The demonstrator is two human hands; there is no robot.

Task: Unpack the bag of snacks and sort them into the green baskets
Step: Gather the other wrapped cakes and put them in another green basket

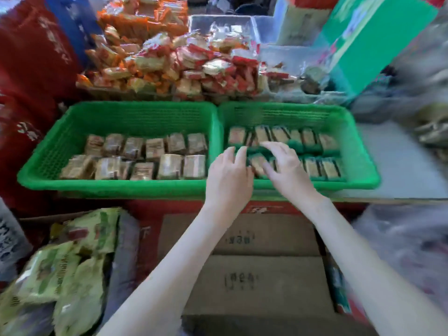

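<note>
Green basket on the right was where it could've gone wrong, I reckon: both hands were crowded into its near left corner, and one clumsy nudge there could shove the lined-up packs into each other and wreck the neat rows. The blur hinted at quick movement too, which wouldn't help.

Left hand hovered at the rim with fingers fairly straight, grip apart, holding nothing I could see. Right hand was spread over the near row, touching packs, but it was too smeared to tell whether its grip was clamped on one.

That basket held two rows of green-and-dark wrapped snacks. Left basket, set right against it, held two rows of brownish packs, so the sorting looked well along. Both sat on a pale surface. Behind them was a heap of orange and red packets. Pale green bags lay near left, beside a cardboard box under the arms.
</note>
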